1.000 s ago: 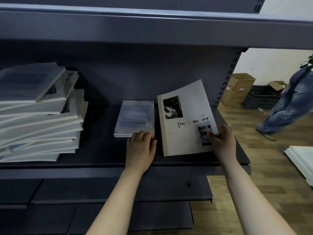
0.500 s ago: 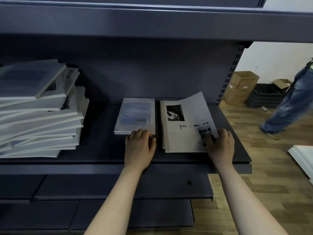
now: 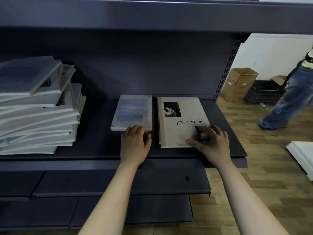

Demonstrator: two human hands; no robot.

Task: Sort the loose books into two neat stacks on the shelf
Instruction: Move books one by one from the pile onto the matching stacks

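On the dark shelf (image 3: pixel 100 150) a low stack of blue-cover books (image 3: pixel 133 111) lies beside a larger pale book titled "Time & Memory" (image 3: pixel 179 133), which sits flat on at least one other book. My left hand (image 3: pixel 135 145) rests on the shelf with curled fingertips against the blue stack's front edge. My right hand (image 3: pixel 211 145) lies on the pale book's lower right corner, fingers spread and thumb on the cover, pressing rather than gripping. At the left stands a tall, uneven pile of loose books (image 3: pixel 37 107).
An upper shelf (image 3: pixel 152 14) overhangs the books, and lower shelves (image 3: pixel 118 182) jut out below. On the wooden floor to the right are a cardboard box (image 3: pixel 237 85), a dark crate (image 3: pixel 264 94), white panels (image 3: pixel 303 155) and a person in jeans (image 3: pixel 291 102).
My right hand has lowered the tilted "Time & Memory" book until it lies flat, and the hand now rests on its cover. My left hand has stayed at the blue stack.
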